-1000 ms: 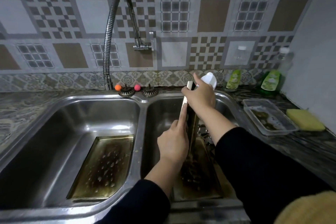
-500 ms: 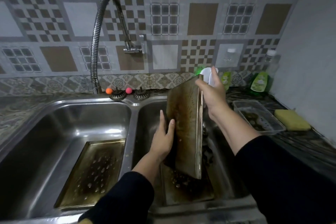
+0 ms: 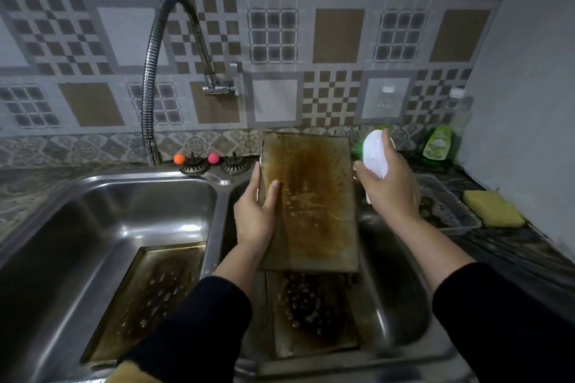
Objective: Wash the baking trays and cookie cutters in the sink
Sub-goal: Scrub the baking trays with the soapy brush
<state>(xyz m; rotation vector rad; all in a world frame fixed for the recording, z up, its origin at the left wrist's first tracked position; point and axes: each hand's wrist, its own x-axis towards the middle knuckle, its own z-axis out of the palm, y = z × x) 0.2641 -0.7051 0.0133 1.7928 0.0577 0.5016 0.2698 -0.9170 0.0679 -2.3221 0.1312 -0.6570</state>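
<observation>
A stained brown baking tray stands tilted up over the right basin, its flat face turned toward me. My left hand grips its left edge, thumb on the face. My right hand holds a white scrub brush with green bristles just beside the tray's upper right corner. Another dirty tray lies flat in the right basin below. A third greasy tray lies in the left basin. No cookie cutters are visible.
A double steel sink with a flexible tap over the left basin. Two drain plugs sit behind the divider. On the right counter: a clear plastic container, a yellow sponge, green soap bottles.
The held tray has turned from edge-on to face-on toward me. My left hand shifted up to its left edge. My right hand with the brush drew off to the right.
</observation>
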